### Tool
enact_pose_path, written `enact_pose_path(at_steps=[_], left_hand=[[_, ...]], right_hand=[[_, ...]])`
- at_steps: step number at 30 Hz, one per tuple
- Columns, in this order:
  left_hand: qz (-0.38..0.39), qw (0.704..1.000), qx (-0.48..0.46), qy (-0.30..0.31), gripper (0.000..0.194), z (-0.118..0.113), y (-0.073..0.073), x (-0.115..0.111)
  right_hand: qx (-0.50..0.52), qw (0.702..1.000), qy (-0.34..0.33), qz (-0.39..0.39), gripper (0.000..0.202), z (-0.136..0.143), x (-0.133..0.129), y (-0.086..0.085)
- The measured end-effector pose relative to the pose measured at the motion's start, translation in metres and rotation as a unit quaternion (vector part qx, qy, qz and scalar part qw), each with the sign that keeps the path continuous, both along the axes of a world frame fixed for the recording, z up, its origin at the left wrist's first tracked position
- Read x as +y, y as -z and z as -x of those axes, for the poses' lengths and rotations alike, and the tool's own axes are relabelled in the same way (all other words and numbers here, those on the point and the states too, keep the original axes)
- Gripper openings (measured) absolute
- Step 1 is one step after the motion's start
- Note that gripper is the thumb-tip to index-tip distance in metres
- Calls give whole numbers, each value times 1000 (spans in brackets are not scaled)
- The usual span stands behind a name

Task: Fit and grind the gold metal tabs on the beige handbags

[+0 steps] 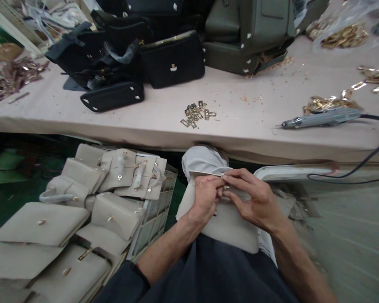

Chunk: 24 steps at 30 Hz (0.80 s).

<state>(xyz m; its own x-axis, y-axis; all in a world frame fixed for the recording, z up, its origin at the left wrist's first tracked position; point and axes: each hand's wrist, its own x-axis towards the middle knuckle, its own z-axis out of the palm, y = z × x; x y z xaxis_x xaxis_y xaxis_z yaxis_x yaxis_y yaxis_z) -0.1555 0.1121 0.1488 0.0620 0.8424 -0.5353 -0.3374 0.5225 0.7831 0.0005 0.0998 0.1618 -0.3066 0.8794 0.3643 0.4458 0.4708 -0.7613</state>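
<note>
A beige handbag (232,229) lies across my lap, its upper part covered by my hands. My left hand (207,193) is closed at the bag's top edge, fingers curled together there. Opposite it, my right hand (252,195) bends its thumb and fingertips in around a small shiny metal piece (226,187) on the bag. The fingertips of both hands nearly meet, and they hide most of that piece. Behind the bag, a white cloth bundle (204,160) rests against the table edge.
A pale table (233,113) runs across ahead, bearing black handbags (173,63), dark green bags (230,54), small metal plates (196,112) and a corded electric screwdriver (325,118). At left, a crate (156,214) holds several beige bags. A white bin (344,223) stands right.
</note>
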Motion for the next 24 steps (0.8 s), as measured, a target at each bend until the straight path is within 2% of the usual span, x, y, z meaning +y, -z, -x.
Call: enact_pose_path(at_steps=[4, 6, 8, 9, 11, 13, 15, 17, 20, 22, 24], left_hand=[[55, 997, -51, -17, 28, -3, 0, 6], [100, 992, -80, -5, 22, -5, 0, 8], [104, 991, -88, 13, 20, -6, -2, 6], [80, 994, -71, 18, 22, -6, -5, 3], [-14, 1000, 16, 4, 29, -4, -12, -6], [-124, 985, 120, -30, 25, -1, -20, -16], [-192, 967, 162, -36, 16, 3, -27, -22], [-223, 965, 137, 15, 35, 6, -28, -22], [-227, 964, 86, 112, 42, 8, -19, -18], [-222, 962, 82, 133, 45, 8, -9, -15], [-226, 962, 91, 123, 47, 7, 1, -13]], right_hand=[[-43, 996, 28, -70, 44, 1, -6, 10], [-54, 994, 31, -93, 42, 0, -6, 13], [-49, 993, 31, -98, 37, -2, -4, 11], [-43, 994, 31, -91, 34, -3, -2, 9], [-27, 997, 34, -60, 27, -5, 0, 4], [-16, 999, 34, -23, 22, -7, 3, -2], [-2, 1000, 26, 3, 18, -7, 6, -7], [11, 1000, 11, 25, 16, -7, 10, -11], [22, 998, 0, 63, 16, -8, 16, -13], [29, 995, 1, 94, 16, -9, 19, -13], [42, 992, 7, 120, 17, -10, 21, -11]])
